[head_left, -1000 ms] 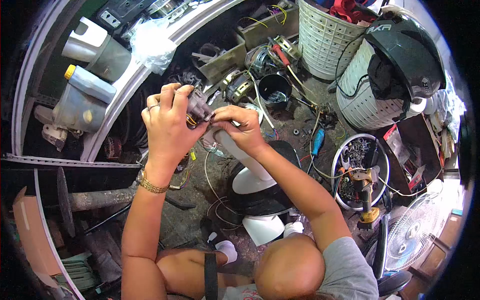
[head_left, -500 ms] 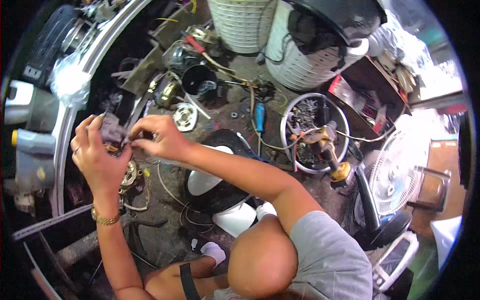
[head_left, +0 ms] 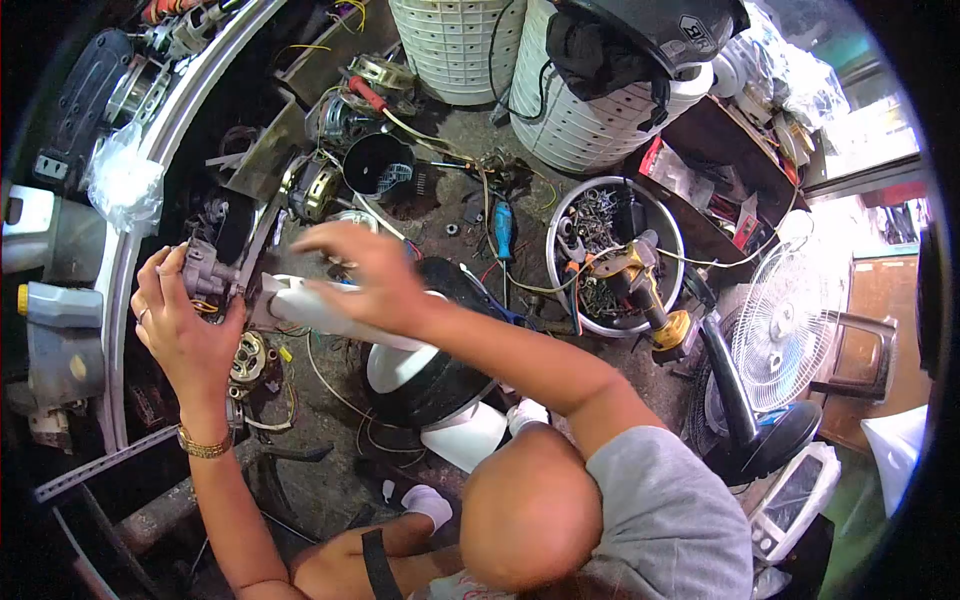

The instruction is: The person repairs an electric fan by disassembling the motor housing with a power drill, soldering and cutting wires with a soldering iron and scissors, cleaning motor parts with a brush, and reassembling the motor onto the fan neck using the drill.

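Observation:
My left hand [head_left: 190,325], with a ring and a gold watch, grips a grey metal gearbox [head_left: 208,270] with fingers and thumb around its sides. Just right of it, my right hand [head_left: 365,275] is smeared by motion, its fingers and thumb appearing apart. Under that hand runs a long white plastic piece [head_left: 345,315], its left end close to the gearbox. Whether my right hand grips this piece cannot be made out. Below lies a black round base [head_left: 400,400] with a white oval part [head_left: 398,368] on it.
A metal bowl [head_left: 672,212] holds screws and a yellow cordless tool [head_left: 665,318]. A blue screwdriver [head_left: 503,230] lies on the floor near a black cup [head_left: 378,165]. White perforated baskets [head_left: 460,50] stand behind. A fan [head_left: 785,325] rests at right; motor parts [head_left: 250,358] lie left.
My right hand has moved right and away from the gearbox. The white plastic piece now shows beneath it. My left hand still grips the gearbox, slightly lower in view.

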The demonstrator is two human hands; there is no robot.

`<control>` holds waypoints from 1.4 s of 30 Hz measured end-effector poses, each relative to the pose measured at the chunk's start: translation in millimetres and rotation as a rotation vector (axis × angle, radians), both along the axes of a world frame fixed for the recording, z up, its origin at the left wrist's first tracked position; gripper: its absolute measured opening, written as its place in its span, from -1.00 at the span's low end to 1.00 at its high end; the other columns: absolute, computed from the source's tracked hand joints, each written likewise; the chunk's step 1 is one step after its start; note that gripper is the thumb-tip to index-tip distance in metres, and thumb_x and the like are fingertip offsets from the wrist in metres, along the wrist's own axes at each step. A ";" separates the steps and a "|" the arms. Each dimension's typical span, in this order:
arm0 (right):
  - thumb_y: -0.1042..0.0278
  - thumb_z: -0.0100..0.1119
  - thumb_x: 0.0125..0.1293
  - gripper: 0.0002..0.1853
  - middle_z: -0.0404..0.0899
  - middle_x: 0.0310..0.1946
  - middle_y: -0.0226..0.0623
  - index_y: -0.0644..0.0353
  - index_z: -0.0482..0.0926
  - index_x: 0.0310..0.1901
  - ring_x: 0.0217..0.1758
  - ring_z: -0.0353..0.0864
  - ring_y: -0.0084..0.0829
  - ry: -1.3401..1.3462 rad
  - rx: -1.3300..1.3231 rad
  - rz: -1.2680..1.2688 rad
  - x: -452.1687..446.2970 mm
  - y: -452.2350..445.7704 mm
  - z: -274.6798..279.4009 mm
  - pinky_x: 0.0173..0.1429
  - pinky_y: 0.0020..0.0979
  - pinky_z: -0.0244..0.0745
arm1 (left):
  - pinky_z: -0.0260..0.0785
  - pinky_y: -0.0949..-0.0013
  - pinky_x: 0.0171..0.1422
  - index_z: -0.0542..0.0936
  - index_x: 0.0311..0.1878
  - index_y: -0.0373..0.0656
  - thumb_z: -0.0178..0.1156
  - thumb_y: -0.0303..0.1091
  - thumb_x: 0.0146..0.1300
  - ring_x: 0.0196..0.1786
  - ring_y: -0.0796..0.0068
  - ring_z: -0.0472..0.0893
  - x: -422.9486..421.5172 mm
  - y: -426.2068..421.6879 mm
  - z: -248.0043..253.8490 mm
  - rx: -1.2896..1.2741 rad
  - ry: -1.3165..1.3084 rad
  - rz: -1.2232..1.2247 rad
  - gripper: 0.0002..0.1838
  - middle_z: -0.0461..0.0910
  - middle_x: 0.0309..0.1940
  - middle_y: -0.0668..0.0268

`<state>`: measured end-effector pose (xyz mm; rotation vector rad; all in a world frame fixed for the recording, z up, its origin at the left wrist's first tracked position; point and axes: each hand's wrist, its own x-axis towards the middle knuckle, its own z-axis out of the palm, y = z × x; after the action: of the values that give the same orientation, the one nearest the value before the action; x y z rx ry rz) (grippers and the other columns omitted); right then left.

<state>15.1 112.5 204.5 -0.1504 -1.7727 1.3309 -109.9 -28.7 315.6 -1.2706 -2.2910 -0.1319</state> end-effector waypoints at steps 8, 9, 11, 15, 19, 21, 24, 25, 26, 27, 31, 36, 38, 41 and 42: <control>0.64 0.12 -0.09 -0.33 0.26 0.16 0.09 0.22 0.31 0.19 0.21 0.29 0.05 -1.111 0.302 -0.768 244.3 90.7 -74.2 0.26 -0.16 0.27 | 0.28 0.04 0.07 0.37 0.16 -0.01 0.41 -0.36 -0.25 0.15 0.10 0.37 -0.8 -1.9 1.0 -0.006 -0.026 0.022 -0.23 0.35 0.13 0.31; 0.69 0.06 -0.09 -0.32 0.25 0.17 0.11 0.24 0.30 0.20 0.25 0.25 0.09 -0.971 0.241 -0.696 247.1 91.6 -76.3 0.30 -0.15 0.23 | 0.28 0.03 0.05 0.37 0.16 -0.01 0.42 -0.35 -0.26 0.15 0.09 0.37 0.5 -0.8 1.9 -0.011 -0.030 0.037 -0.22 0.35 0.13 0.32; 0.74 0.00 -0.09 -0.31 0.24 0.18 0.12 0.27 0.28 0.22 0.29 0.20 0.13 -0.820 0.202 -0.631 252.0 98.0 -76.8 0.34 -0.15 0.20 | 0.28 0.03 0.04 0.38 0.16 0.00 0.43 -0.33 -0.28 0.14 0.11 0.37 2.5 1.8 2.1 0.007 -0.016 0.044 -0.22 0.36 0.13 0.33; 0.74 0.07 -0.16 -0.19 0.27 0.20 0.14 0.28 0.15 0.27 0.30 0.21 0.15 -1.217 0.622 -0.757 301.6 109.6 -124.9 0.35 -0.16 0.19 | 0.29 0.06 0.00 0.41 0.11 0.02 0.45 -0.25 -0.28 0.10 0.14 0.39 5.1 1.3 8.6 -0.002 -0.032 0.044 -0.26 0.38 0.08 0.33; 0.57 0.35 -0.26 0.02 0.31 0.14 0.15 0.30 0.02 0.33 0.21 0.35 0.14 -0.960 0.032 -0.315 342.5 130.3 -151.2 0.28 -0.14 0.31 | 0.25 0.03 0.00 0.43 0.06 0.03 0.48 -0.19 -0.30 0.05 0.13 0.39 2.3 -1.7 7.9 0.036 -0.039 0.034 -0.28 0.39 0.05 0.33; 0.56 0.40 -0.40 0.26 0.30 0.14 0.13 0.23 -0.21 0.40 0.25 0.29 0.14 -1.068 0.097 -0.458 345.9 142.4 -174.8 0.35 -0.19 0.24 | 0.23 0.02 0.00 0.43 0.06 0.04 0.48 -0.19 -0.31 0.05 0.13 0.39 1.4 -3.7 6.3 0.039 -0.040 0.017 -0.27 0.38 0.05 0.33; 0.52 0.47 -0.40 0.36 0.26 0.18 0.17 0.13 -0.32 0.43 0.22 0.33 0.14 -1.449 -0.063 -0.615 320.7 127.7 -140.0 0.30 -0.12 0.30 | 0.21 0.01 0.01 0.42 0.08 0.05 0.49 -0.17 -0.31 0.05 0.14 0.37 5.9 -5.2 7.3 0.041 -0.038 0.019 -0.25 0.38 0.05 0.34; 0.52 0.47 -0.40 0.36 0.26 0.18 0.17 0.13 -0.32 0.43 0.22 0.33 0.14 -1.451 -0.063 -0.608 324.9 134.3 -152.5 0.30 -0.12 0.30 | 0.21 0.01 0.01 0.42 0.08 0.06 0.49 -0.16 -0.30 0.05 0.14 0.37 8.1 -5.5 5.9 0.045 -0.032 0.019 -0.25 0.37 0.05 0.34; 0.48 0.50 -0.40 0.37 0.26 0.18 0.16 0.13 -0.32 0.43 0.23 0.32 0.14 -1.448 -0.025 -0.658 333.2 142.0 -172.6 0.29 -0.11 0.30 | 0.21 0.01 0.01 0.42 0.09 0.06 0.49 -0.16 -0.29 0.05 0.15 0.37 9.7 -5.8 6.1 0.037 -0.033 0.023 -0.25 0.37 0.05 0.35; 0.43 0.52 -0.39 0.38 0.26 0.19 0.16 0.13 -0.33 0.43 0.23 0.31 0.14 -1.446 0.009 -0.714 336.1 137.8 -167.1 0.29 -0.09 0.29 | 0.21 0.01 0.01 0.42 0.09 0.06 0.48 -0.15 -0.28 0.05 0.15 0.36 12.7 -6.4 6.0 0.031 -0.035 0.020 -0.25 0.37 0.04 0.35; 0.29 0.48 -0.21 0.06 0.18 0.25 0.06 0.17 0.07 0.37 0.26 0.26 0.08 -1.377 0.119 -0.687 345.8 93.2 -67.7 0.24 -0.05 0.27 | 0.20 0.00 0.05 0.42 0.10 0.08 0.48 -0.13 -0.27 0.04 0.16 0.36 27.2 -11.8 4.7 0.063 -0.024 -0.012 -0.26 0.36 0.04 0.36; 0.53 0.29 -0.05 -0.43 0.33 0.14 -0.04 0.27 0.43 0.10 0.20 0.35 -0.06 -0.985 0.232 -0.511 430.6 58.8 21.8 0.27 -0.26 0.27 | 0.31 -0.03 0.04 0.41 0.11 0.12 0.49 -0.14 -0.27 0.11 0.02 0.36 32.4 -20.2 1.3 0.096 -0.065 0.006 -0.25 0.34 0.06 0.34; 0.56 0.25 0.02 -0.51 0.45 0.05 -0.15 0.28 0.47 0.07 -0.04 0.51 -0.30 -0.913 0.074 -0.530 439.3 27.1 90.6 0.05 -0.38 0.42 | 0.31 -0.04 0.05 0.40 0.12 0.12 0.49 -0.13 -0.26 0.12 0.01 0.36 35.4 -24.6 1.8 0.098 -0.062 0.029 -0.24 0.33 0.07 0.35; 0.55 0.18 0.14 -0.64 0.57 -0.09 -0.31 0.27 0.51 0.02 -0.26 0.54 -0.56 -0.769 -0.018 -0.613 471.9 -0.3 147.4 -0.18 -0.52 0.45 | 0.30 -0.06 0.08 0.39 0.12 0.14 0.49 -0.12 -0.24 0.14 0.00 0.36 50.3 -27.3 1.6 0.075 -0.095 0.038 -0.24 0.33 0.09 0.36; 0.46 0.10 0.25 -0.70 0.62 -0.15 -0.37 0.22 0.51 0.04 -0.38 0.55 -0.63 -0.660 -0.028 -0.568 477.8 -7.8 162.4 -0.31 -0.57 0.38 | 0.29 -0.05 0.09 0.38 0.12 0.14 0.50 -0.11 -0.25 0.14 0.01 0.35 57.2 -26.6 1.7 0.072 -0.048 0.028 -0.23 0.31 0.08 0.35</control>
<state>492.9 104.7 366.9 -1.1279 -2.0124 0.9329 -52.7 -55.4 317.2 -1.2113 -2.3216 -0.2358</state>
